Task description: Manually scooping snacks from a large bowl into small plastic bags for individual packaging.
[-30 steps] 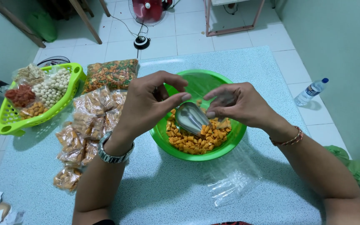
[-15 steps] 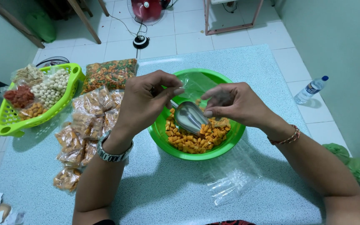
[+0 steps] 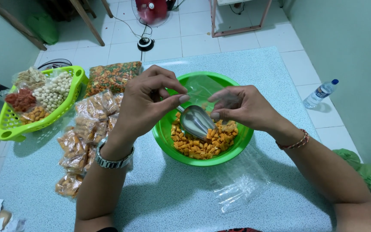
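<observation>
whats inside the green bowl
The green bowl holds orange cracker pieces and a metal scoop resting on them. The hands and the clear plastic bag cover its far side.

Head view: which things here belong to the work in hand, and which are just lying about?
In use:
- left hand and right hand, pinching a clear plastic bag
- green bowl of orange snack pieces
- metal scoop
- stack of empty clear bags

Lying about:
- filled snack packets
- green basket
- water bottle
- red fan
</observation>
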